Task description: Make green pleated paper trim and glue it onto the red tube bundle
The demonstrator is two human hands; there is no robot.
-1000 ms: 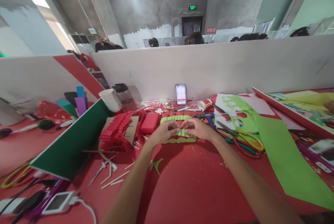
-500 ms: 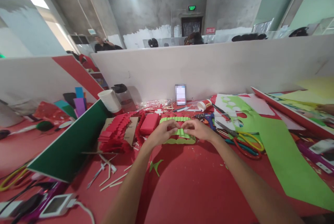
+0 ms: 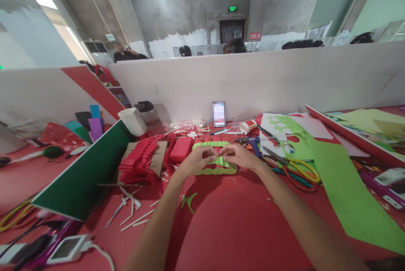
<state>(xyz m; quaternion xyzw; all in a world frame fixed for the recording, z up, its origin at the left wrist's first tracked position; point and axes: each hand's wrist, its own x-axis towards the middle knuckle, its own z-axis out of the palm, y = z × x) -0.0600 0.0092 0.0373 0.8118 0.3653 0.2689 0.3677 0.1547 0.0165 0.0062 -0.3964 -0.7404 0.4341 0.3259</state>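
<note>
Both my hands meet over a paper craft piece (image 3: pixel 217 170) made of scalloped light-green strips and red parts, lying on the red table. My left hand (image 3: pixel 199 159) has its thumb and fingers pinched at the piece's middle, from the left. From the right, my right hand (image 3: pixel 238 155) pinches close beside it, fingertips almost touching the left ones. What lies right between the fingertips is partly hidden. Left of the piece sits a red block (image 3: pixel 181 149). A blue glue gun (image 3: pixel 254 144) lies just beyond my right hand.
Folded red paper strips (image 3: pixel 142 157) on cardboard and a standing green board (image 3: pixel 85 170) are at left. Scissors (image 3: pixel 300 172) and green paper sheets (image 3: pixel 351 186) lie at right. A phone (image 3: pixel 219 114) leans against the white partition (image 3: pixel 253 81). Loose sticks (image 3: pixel 139 220) lie front left.
My hands stay pinched at the craft piece with hardly any shift. Another person's hand at the far right edge is gone from view.
</note>
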